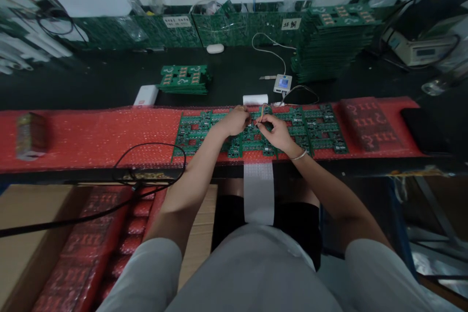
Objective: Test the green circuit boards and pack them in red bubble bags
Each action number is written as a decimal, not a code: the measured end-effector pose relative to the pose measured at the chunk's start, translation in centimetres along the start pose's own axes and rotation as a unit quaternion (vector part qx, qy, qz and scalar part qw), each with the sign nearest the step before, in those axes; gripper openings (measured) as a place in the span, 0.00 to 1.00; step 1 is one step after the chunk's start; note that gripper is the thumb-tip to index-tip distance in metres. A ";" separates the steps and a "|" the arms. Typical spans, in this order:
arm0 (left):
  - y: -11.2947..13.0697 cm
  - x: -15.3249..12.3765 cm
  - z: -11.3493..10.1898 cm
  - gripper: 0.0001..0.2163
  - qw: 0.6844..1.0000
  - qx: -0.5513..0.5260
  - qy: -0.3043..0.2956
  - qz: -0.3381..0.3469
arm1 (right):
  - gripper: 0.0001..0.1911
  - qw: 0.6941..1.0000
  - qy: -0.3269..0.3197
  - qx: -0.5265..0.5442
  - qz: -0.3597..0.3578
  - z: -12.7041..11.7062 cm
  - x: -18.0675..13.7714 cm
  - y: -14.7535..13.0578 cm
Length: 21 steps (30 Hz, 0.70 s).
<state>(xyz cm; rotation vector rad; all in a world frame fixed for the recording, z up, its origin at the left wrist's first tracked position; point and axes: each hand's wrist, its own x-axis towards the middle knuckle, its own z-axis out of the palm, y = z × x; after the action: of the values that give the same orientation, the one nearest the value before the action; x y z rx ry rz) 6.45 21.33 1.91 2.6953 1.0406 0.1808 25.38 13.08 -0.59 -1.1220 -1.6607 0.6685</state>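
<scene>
A wide green circuit board panel (321, 131) lies on red bubble wrap (109, 131) along the bench. My left hand (237, 119) rests on the panel's middle with its fingers curled shut. My right hand (272, 129) is just to the right of it, fingers pinched on a thin yellow-orange wire (262, 111) that loops up between the two hands. The wire's far end is too small to follow. A white strip of labels (259, 190) hangs from the bench edge down toward my lap.
A small stack of boards (185, 78) and a tall stack (329, 44) stand behind. A small meter with a lit screen (283, 83), white boxes (146, 95), a wrapped board (367, 122), a black cable loop (149, 165), and a carton of red-wrapped packs (91, 253) at lower left.
</scene>
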 end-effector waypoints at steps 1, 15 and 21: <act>0.2 0.0 0.0 0.11 1.000 0.003 -0.001 -0.001 | 0.06 1.000 0.001 0.001 -0.001 0.0 0.0 0.0; 3.5 -5.8 1.8 0.17 0.995 0.050 0.088 -0.020 | 0.12 0.998 0.020 0.042 0.033 0.0 1.2 0.3; 4.8 -6.2 2.2 0.19 0.993 0.040 0.109 -0.036 | 0.12 0.994 -0.060 0.082 0.037 2.7 7.1 0.8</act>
<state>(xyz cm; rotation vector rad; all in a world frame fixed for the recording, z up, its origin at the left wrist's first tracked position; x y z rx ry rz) 5.46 13.33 0.98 2.7507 1.2306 0.4377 22.54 20.07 0.74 -1.0463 -1.6390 0.9189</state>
